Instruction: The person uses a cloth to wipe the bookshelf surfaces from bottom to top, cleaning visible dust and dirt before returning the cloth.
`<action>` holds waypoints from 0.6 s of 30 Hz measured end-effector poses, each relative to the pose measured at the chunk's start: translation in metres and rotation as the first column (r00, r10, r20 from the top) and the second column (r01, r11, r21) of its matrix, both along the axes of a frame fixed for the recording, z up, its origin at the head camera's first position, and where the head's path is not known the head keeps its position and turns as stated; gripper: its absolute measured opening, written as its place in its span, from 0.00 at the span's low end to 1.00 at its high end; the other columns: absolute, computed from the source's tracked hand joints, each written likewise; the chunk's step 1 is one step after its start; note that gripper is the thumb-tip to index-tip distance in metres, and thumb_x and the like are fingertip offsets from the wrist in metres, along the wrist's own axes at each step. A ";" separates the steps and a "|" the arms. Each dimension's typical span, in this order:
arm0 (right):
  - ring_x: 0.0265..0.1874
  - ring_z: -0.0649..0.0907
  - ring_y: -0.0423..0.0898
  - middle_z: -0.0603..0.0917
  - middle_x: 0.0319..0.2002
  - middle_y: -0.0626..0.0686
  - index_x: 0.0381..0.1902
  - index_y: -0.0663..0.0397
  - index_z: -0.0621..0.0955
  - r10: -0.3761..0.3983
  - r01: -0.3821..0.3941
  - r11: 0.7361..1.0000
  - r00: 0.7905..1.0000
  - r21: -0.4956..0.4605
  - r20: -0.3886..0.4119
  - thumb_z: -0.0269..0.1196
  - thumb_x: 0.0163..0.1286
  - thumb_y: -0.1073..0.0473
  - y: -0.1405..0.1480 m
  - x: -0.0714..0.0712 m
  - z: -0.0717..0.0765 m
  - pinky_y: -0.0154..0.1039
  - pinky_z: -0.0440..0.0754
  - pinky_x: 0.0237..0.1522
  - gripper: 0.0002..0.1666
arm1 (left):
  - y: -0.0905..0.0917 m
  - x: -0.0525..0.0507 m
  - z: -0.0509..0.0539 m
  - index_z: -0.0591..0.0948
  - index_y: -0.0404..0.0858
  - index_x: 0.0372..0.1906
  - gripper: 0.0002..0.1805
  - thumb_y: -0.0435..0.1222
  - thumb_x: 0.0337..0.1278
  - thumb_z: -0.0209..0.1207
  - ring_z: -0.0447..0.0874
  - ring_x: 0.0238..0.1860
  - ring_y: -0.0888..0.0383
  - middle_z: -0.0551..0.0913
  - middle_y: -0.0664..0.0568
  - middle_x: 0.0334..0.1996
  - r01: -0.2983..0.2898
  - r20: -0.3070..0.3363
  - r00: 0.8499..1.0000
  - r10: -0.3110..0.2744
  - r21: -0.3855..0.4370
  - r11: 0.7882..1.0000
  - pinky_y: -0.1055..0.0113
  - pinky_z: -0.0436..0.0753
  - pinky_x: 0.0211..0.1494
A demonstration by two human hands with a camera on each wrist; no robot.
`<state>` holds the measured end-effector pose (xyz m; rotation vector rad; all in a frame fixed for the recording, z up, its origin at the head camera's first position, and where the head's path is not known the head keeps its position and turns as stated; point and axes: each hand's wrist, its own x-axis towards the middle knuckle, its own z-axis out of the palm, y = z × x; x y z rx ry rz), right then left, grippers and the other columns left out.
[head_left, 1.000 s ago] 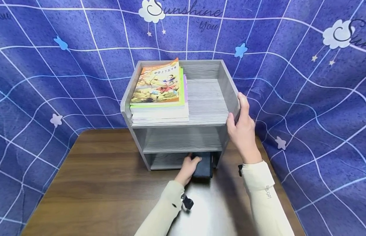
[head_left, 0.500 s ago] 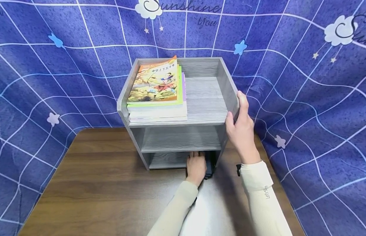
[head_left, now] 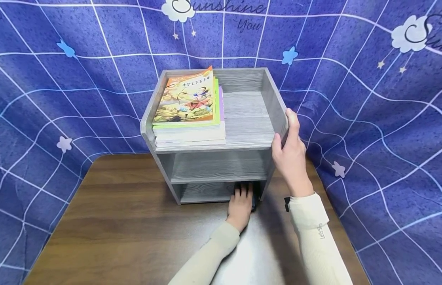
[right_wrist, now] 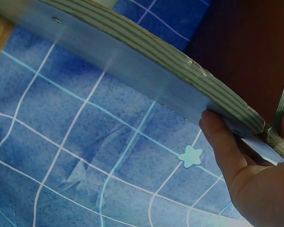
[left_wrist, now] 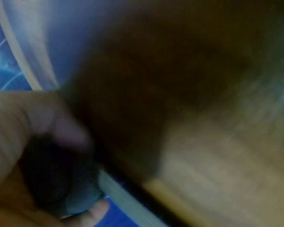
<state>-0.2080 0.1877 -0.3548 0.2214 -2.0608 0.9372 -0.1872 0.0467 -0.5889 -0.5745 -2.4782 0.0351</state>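
A grey wood-grain shelf unit (head_left: 221, 148) stands on the brown table. My left hand (head_left: 240, 208) reaches into the right end of its bottom compartment, over a dark blue object (head_left: 255, 201). Most of that object is hidden, and its kind is unclear. In the blurred left wrist view, the thumb and a fingertip lie around a dark mass (left_wrist: 61, 177). My right hand (head_left: 291, 160) grips the front edge of the right side panel (right_wrist: 180, 66), with thumb and fingers on opposite faces.
Several stacked books (head_left: 186, 105) lie on the left of the top shelf, an orange-covered one uppermost. The middle compartment (head_left: 219, 166) is bare where seen. A blue patterned cloth (head_left: 110, 79) hangs close behind and beside the wooden table (head_left: 110, 221).
The left hand has shifted right and turned its back upward over the dark blue object, which now juts out less from the bottom compartment. The right hand keeps its hold on the panel.
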 end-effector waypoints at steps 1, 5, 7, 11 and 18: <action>0.40 0.83 0.70 0.76 0.66 0.62 0.75 0.42 0.61 0.000 0.000 1.000 1.000 -0.003 0.001 0.58 0.69 0.67 -0.001 0.000 0.000 0.65 0.77 0.43 0.40 | -0.001 0.000 0.000 0.78 0.39 0.65 0.27 0.37 0.58 0.57 0.79 0.50 0.45 0.80 0.41 0.56 0.007 -0.003 1.000 -0.007 -0.007 1.000 0.63 0.77 0.34; 0.41 0.83 0.70 0.76 0.65 0.62 0.75 0.41 0.61 -0.013 0.013 1.000 1.000 -0.008 0.004 0.58 0.69 0.66 -0.001 0.000 0.000 0.65 0.76 0.44 0.39 | -0.007 -0.004 0.000 0.72 0.41 0.71 0.39 0.38 0.50 0.69 0.78 0.53 0.45 0.77 0.42 0.60 0.046 0.128 0.991 -0.039 -0.049 0.998 0.63 0.81 0.36; 0.41 0.83 0.71 0.77 0.65 0.62 0.75 0.41 0.61 -0.019 0.019 1.000 1.000 -0.009 0.006 0.58 0.69 0.66 0.000 0.000 -0.001 0.65 0.76 0.44 0.39 | -0.011 -0.008 0.001 0.67 0.42 0.74 0.45 0.39 0.48 0.71 0.79 0.52 0.45 0.77 0.42 0.61 0.081 0.223 0.972 -0.077 -0.012 0.997 0.60 0.83 0.37; 0.41 0.82 0.71 0.78 0.64 0.63 0.75 0.41 0.61 -0.024 0.024 1.000 1.000 -0.007 0.004 0.58 0.68 0.66 0.000 0.000 -0.002 0.65 0.76 0.44 0.40 | -0.021 -0.016 0.004 0.64 0.40 0.74 0.43 0.41 0.52 0.67 0.83 0.45 0.43 0.81 0.42 0.52 0.137 0.310 0.931 -0.191 0.189 0.972 0.53 0.84 0.36; 0.44 0.83 0.70 0.77 0.65 0.62 0.75 0.40 0.60 -0.021 0.021 1.000 1.000 -0.006 0.009 0.58 0.69 0.66 -0.002 -0.001 -0.002 0.65 0.76 0.45 0.40 | -0.023 -0.024 -0.002 0.60 0.42 0.77 0.52 0.46 0.50 0.74 0.83 0.44 0.45 0.78 0.40 0.51 0.184 0.238 0.952 -0.195 0.066 0.981 0.59 0.84 0.30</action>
